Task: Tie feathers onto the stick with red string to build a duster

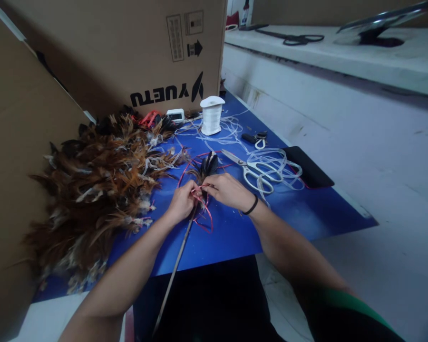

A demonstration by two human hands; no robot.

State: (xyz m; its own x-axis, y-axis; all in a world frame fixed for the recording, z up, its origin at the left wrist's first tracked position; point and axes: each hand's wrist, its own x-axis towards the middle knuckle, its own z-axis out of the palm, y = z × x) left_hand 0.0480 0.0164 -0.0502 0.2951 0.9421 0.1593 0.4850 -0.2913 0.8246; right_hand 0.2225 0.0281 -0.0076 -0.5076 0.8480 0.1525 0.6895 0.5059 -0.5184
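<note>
My left hand [182,201] and my right hand [225,190] meet over the blue tabletop, fingers pinched on a pink cord [209,214] that loops below them. Between and behind the fingers is a bunch of dark feathers [209,164] at the top end of a thin stick [180,256]. That stick slants down past the table edge toward my lap. The fingertips hide where cord, feathers and stick meet. Left of my hands spreads a big heap of brown feathers [103,180], some bunched and tied at their ends.
White-handled scissors [258,171] lie right of my hands among tangled clear ribbon [285,164]. Behind stand a white spool [211,116] and a small digital timer [175,115]. Black clippers [255,138] and a black phone-like slab [308,166] lie rightward. Cardboard boxes [103,52] wall the left and back.
</note>
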